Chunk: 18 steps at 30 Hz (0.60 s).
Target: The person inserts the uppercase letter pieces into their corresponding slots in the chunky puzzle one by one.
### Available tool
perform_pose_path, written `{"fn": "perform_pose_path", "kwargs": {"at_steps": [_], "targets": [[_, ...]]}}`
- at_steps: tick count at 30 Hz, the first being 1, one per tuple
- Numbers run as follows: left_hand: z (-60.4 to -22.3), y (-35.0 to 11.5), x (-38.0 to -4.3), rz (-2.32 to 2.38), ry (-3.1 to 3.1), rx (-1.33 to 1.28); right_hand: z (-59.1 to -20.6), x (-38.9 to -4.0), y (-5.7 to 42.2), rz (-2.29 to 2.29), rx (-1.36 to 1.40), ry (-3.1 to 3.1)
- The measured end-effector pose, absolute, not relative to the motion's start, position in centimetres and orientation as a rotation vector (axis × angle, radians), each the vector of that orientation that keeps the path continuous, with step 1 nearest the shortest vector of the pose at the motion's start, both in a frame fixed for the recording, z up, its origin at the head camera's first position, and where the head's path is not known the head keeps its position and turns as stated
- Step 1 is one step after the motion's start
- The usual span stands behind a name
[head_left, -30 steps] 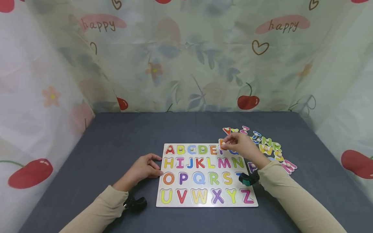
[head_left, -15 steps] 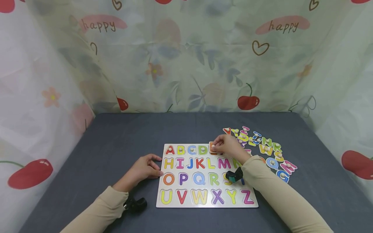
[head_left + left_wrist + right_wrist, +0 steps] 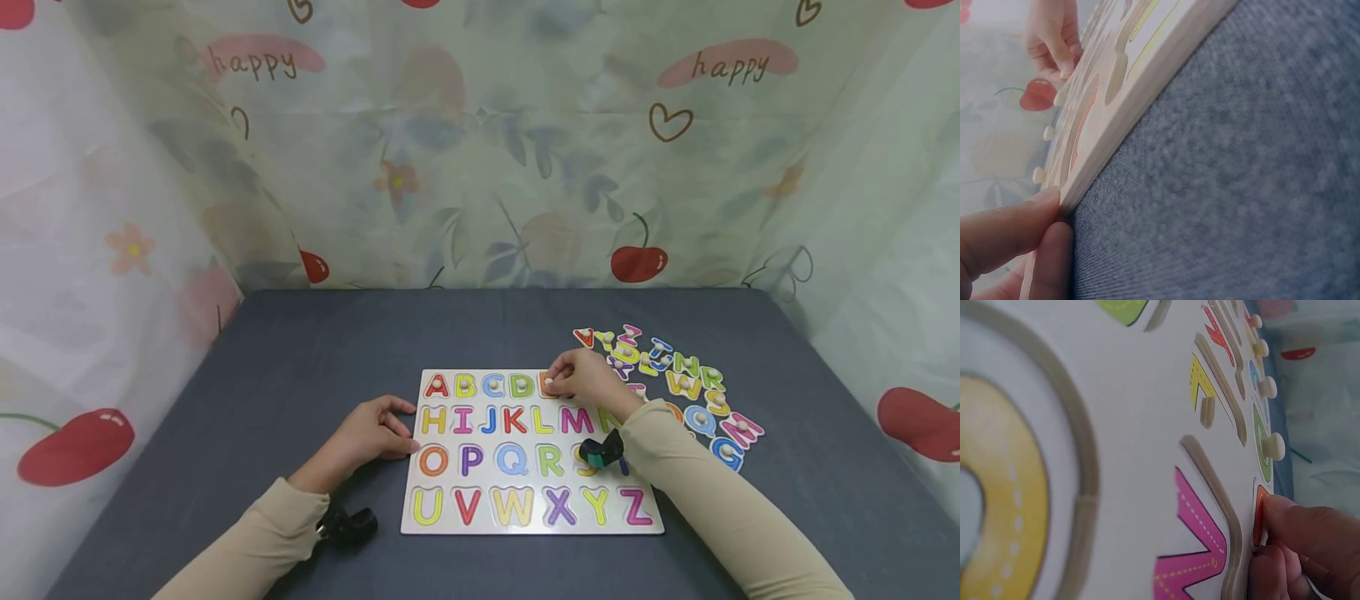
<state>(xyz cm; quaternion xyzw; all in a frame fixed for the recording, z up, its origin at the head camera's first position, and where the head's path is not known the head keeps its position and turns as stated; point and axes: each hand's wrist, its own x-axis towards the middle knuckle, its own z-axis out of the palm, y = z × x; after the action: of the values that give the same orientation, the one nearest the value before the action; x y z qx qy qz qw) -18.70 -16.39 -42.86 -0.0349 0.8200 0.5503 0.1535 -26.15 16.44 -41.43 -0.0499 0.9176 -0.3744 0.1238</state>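
Observation:
My right hand (image 3: 588,382) pinches an orange letter E puzzle piece (image 3: 1260,515) at the top row of the alphabet puzzle board (image 3: 480,481). The piece lies over the E spot, just right of the seated green D piece (image 3: 522,385); fingers hide most of it. In the right wrist view the thumb presses near its face. At the board's left edge, my left hand (image 3: 371,431) holds the rim, with a thumb and finger on the edge in the left wrist view. Knobbed pieces A (image 3: 437,385), B (image 3: 465,385) and C (image 3: 492,385) sit in their slots.
Loose letter pieces lie in a cluster on the dark cloth beyond and right of the board, among them a W (image 3: 683,384), a Q (image 3: 701,420), a G (image 3: 727,454) and an M (image 3: 742,428). Patterned curtains (image 3: 480,167) enclose the table (image 3: 337,333).
My right hand has moved left along the top row with the E piece, from near F to the E spot, where the piece now sits lower. My left hand has stayed put.

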Motion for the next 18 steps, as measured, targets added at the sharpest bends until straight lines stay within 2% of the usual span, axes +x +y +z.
{"fn": "perform_pose_path", "kwargs": {"at_steps": [18], "targets": [[-42.63, -16.31, -18.58, 1.559, 2.363, -0.111, -40.8, -26.53, 16.46, -1.093, -0.111, 2.558]]}}
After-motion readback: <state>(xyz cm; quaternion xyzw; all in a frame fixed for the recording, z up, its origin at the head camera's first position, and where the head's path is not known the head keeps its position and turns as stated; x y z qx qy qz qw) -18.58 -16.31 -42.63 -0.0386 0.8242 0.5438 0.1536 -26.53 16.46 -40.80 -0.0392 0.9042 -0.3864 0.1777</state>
